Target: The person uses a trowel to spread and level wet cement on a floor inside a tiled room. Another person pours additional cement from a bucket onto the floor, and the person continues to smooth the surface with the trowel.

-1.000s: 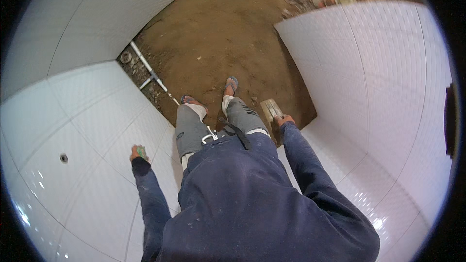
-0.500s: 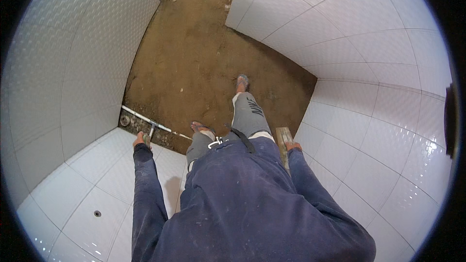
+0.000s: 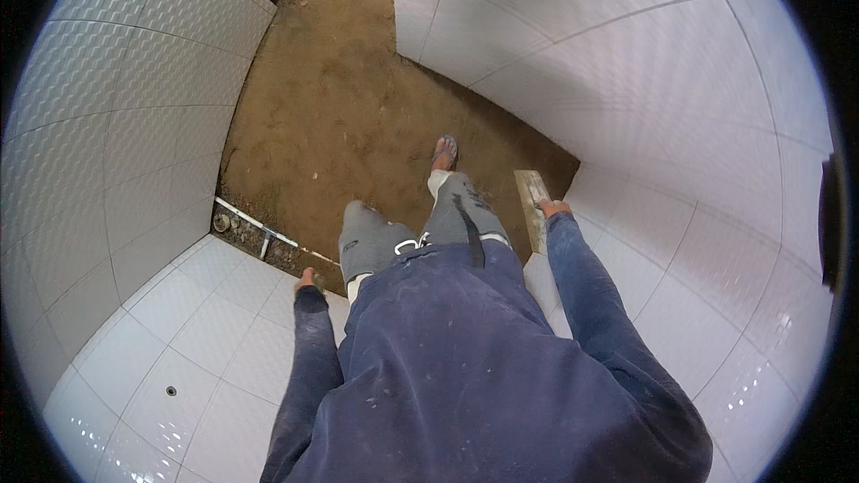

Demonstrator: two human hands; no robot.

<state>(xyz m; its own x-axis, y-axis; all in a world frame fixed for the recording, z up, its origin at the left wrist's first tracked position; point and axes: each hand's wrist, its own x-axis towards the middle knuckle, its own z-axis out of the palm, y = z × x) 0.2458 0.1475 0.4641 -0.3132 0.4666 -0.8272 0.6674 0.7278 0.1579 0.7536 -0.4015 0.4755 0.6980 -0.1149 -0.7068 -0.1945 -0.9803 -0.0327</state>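
My right hand (image 3: 555,207) is closed on the edge of a flat, narrow wooden board (image 3: 533,206), stained pale, held out beside my right leg. The board stands lengthwise between the leg and the white tiled wall on the right. My left hand (image 3: 307,279) hangs beside my left thigh, near the edge between white tiles and brown ground. Only a small part of it shows past the sleeve, and its fingers are too hidden to tell what they do.
Brown earth (image 3: 313,116) stretches ahead between a textured tiled wall (image 3: 143,98) on the left and a smoother tiled wall (image 3: 582,63) on the right. A white pipe (image 3: 259,220) with a branch lies along the ground at left. A small round drain hole (image 3: 171,391) sits in the tiles.
My right hand has carried the board forward, away from my body. The left hand has swung rightward and back, away from the pipe branch. My left knee has come forward, hiding that foot.
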